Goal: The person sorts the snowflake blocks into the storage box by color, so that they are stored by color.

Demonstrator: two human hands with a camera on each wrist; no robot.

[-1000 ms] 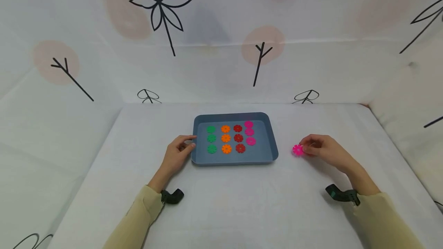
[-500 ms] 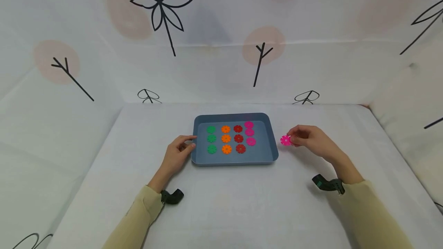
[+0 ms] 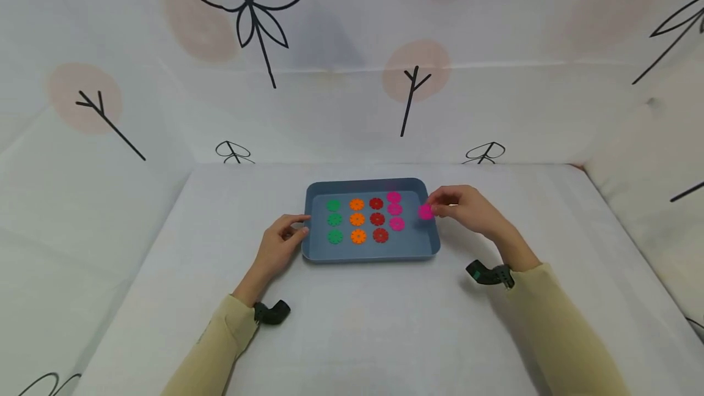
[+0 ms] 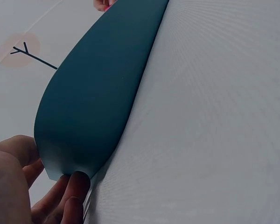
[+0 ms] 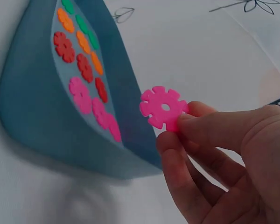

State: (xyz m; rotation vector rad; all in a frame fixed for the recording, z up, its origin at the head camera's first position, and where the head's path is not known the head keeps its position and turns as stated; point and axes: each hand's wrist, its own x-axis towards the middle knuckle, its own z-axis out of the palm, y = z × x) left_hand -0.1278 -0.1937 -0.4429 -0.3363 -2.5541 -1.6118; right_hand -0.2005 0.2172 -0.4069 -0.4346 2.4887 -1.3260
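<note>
A pink flower-shaped plastic disc (image 5: 164,107) with notched edges and a centre hole is pinched between the thumb and fingers of my right hand (image 3: 464,206). That hand hovers at the right rim of a blue-grey tray (image 3: 423,248), with the disc over the tray's right side. My left hand (image 3: 277,246) holds the tray's left end, its fingers (image 4: 77,185) against the wall. Inside the tray lie columns of similar discs: green discs (image 3: 334,219), orange discs (image 3: 357,219), red discs (image 3: 377,219) and pink discs (image 3: 395,208). The top two pink ones sit close together.
The tray stands on a white-covered table (image 3: 352,322). Behind it rises a white cloth backdrop (image 3: 330,115) with line-drawn plants and pale pink spots. A dark wrist camera (image 3: 272,312) is strapped on the left wrist, and another dark camera (image 3: 486,274) on the right.
My right hand has moved left and away from me, carrying the pink disc from the table at the right to over the tray's right edge. The left hand and tray have stayed put.
</note>
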